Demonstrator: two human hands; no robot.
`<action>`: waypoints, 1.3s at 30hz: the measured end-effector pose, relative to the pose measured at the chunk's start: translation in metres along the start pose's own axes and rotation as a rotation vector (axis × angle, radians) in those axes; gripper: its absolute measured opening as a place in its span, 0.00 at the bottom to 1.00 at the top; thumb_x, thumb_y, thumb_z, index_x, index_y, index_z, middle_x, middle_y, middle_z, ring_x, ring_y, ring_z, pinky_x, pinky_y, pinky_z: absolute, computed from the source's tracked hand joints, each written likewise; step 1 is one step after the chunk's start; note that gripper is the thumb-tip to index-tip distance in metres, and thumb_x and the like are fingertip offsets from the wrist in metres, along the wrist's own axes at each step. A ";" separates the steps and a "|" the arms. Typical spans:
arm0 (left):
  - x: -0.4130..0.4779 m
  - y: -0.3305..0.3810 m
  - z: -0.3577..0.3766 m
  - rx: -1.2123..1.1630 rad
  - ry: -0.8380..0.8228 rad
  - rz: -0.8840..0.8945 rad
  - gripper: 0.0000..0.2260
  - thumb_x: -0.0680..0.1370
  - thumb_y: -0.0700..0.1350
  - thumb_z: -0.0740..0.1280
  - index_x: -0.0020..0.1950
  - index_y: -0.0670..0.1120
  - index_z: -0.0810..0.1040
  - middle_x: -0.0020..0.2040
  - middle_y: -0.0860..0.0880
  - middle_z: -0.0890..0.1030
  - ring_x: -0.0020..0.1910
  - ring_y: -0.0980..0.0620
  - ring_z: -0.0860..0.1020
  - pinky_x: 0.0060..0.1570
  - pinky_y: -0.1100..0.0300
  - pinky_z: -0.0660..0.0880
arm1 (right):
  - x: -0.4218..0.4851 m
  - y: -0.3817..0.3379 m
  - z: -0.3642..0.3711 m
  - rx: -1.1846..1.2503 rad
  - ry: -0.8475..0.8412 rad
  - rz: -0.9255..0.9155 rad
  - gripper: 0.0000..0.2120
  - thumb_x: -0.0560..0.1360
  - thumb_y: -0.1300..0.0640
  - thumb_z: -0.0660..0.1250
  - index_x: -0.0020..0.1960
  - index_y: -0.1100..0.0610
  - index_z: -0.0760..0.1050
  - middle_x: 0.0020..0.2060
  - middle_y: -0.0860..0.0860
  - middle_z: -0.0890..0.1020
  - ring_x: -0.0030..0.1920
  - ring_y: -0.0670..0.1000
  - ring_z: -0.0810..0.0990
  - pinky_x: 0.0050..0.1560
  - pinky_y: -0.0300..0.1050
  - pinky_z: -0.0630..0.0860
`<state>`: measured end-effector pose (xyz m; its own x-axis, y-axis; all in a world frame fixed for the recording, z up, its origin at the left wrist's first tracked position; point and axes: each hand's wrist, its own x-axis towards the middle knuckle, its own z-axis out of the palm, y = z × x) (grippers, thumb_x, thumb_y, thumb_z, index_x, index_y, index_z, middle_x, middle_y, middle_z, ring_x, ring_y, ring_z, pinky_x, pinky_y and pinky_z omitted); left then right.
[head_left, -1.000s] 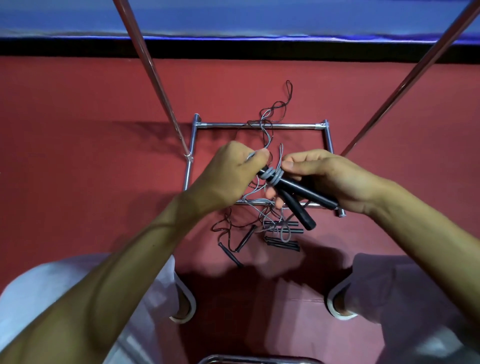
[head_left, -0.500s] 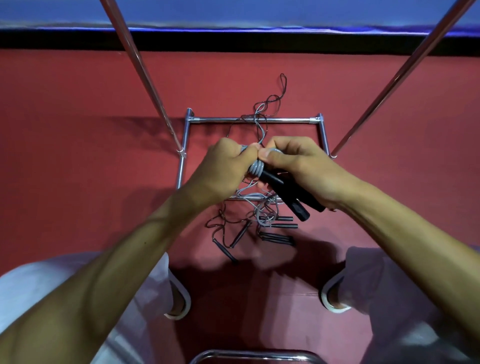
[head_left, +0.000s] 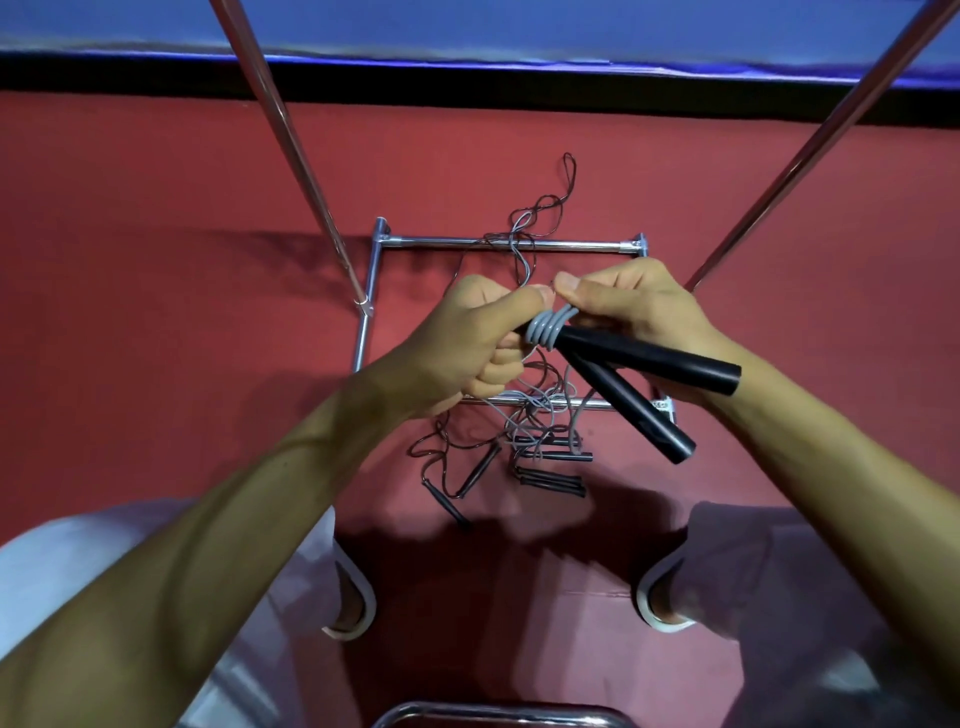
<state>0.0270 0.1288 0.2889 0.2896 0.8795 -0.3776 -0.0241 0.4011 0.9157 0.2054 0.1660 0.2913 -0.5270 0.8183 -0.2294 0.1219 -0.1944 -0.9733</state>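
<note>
Grey cord (head_left: 548, 327) coils round smooth black handles (head_left: 649, 358) (cylindrical); left hand (head_left: 467, 343) pinches cord, right hand (head_left: 634, 306) grips handles.

above hands: slanted poles (head_left: 291, 156) flank open gap | below: tangled ropes (head_left: 524, 436), frame bar (head_left: 509, 242)

Matt black plastic on the two jump-rope handles (head_left: 649, 358) at the centre of the frame, smooth, with a faint sheen along the upper edge. Smooth grey plastic-coated cord (head_left: 545, 328) in the coil, slightly glossy. Polished bright metal tubing in the rack frame (head_left: 426, 240) and the slanted poles (head_left: 288, 145), mirror-glossy. Dull, matt red floor (head_left: 156, 260), without shine. Soft white cloth on the trousers (head_left: 78, 571), lower left.
</note>
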 end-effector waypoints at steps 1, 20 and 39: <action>0.000 0.000 0.001 0.001 0.009 0.010 0.22 0.86 0.44 0.58 0.32 0.50 0.58 0.26 0.54 0.54 0.21 0.59 0.53 0.24 0.72 0.52 | 0.001 0.002 0.000 0.010 0.009 0.002 0.28 0.82 0.57 0.64 0.33 0.76 0.61 0.27 0.51 0.59 0.27 0.53 0.51 0.26 0.39 0.55; 0.001 0.006 -0.038 -0.693 0.047 -0.373 0.22 0.84 0.49 0.53 0.29 0.51 0.60 0.23 0.56 0.57 0.17 0.59 0.57 0.14 0.67 0.52 | 0.017 0.029 -0.006 0.397 -0.110 0.216 0.08 0.73 0.59 0.75 0.41 0.59 0.76 0.32 0.52 0.73 0.25 0.43 0.62 0.21 0.33 0.59; 0.015 0.007 -0.076 -1.159 0.234 -0.444 0.17 0.82 0.40 0.50 0.33 0.48 0.61 0.24 0.53 0.59 0.15 0.55 0.58 0.13 0.63 0.52 | 0.010 0.020 -0.010 0.180 -0.010 0.347 0.11 0.82 0.57 0.62 0.46 0.58 0.80 0.27 0.47 0.58 0.26 0.44 0.54 0.24 0.37 0.49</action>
<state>-0.0415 0.1640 0.2792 0.3151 0.5884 -0.7447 -0.8254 0.5571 0.0909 0.2107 0.1762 0.2697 -0.4888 0.6823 -0.5436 0.1455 -0.5507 -0.8219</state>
